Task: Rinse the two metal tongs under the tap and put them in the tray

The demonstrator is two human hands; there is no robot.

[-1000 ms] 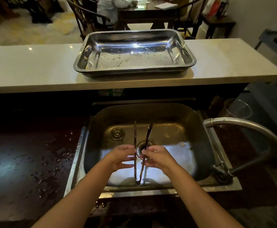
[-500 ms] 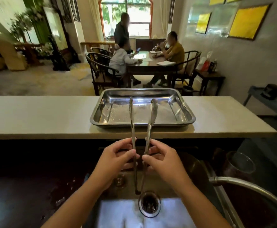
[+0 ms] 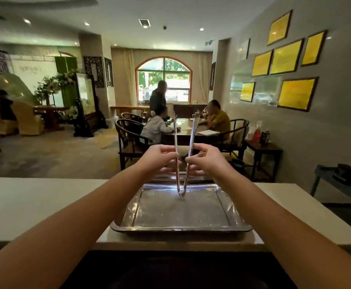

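Note:
Metal tongs (image 3: 192,132) stand upright over the steel tray (image 3: 180,228), two long arms spread in a V with the tips up. The joined lower end is at the tray floor, near its far side; I cannot tell whether it touches. My left hand (image 3: 160,159) pinches the left arm about halfway up. My right hand (image 3: 207,159) pinches the right arm at the same height. I cannot tell whether this is one pair or two held together. The tray's floor is wet and holds nothing else.
The tray rests on a pale stone counter (image 3: 45,203) that runs across the view. Beyond it is a dining room with people seated at a dark table (image 3: 191,132) and wooden chairs. The near bottom edge is dark; sink and tap are out of view.
Both hands have carried the tongs up out of the sink and forward over the tray, lower end down. The view has tilted up, so the sink and tap have dropped out of sight.

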